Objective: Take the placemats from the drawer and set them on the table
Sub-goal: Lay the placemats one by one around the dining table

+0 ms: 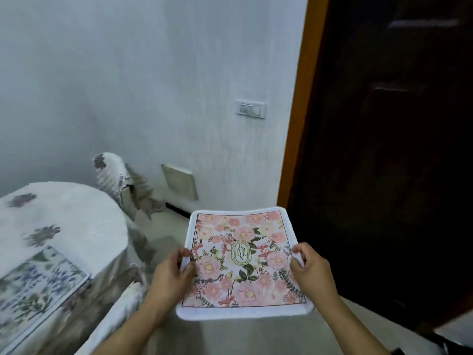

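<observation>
I have a pink mat (243, 262) up in the air between both grips. The left grip (174, 275) pinches its left edge and the right grip (312, 272) pinches the right edge, each closed on the white border. The mat hangs roughly flat, print side up, over the floor and in front of the dark door (384, 149). It is well apart from the surface (76, 216), which sits off to my left under a white flowered cloth. One blue mat (38, 285) already lies flat on that surface near its close edge, so I judge the job partly done (at least one mat placed, one in transit). What is left, as I read it, is to swing left, lay the pink mat on the cloth at another place, and then check for more. The drawer is out of view, so I cannot tell whether any remain in it.
</observation>
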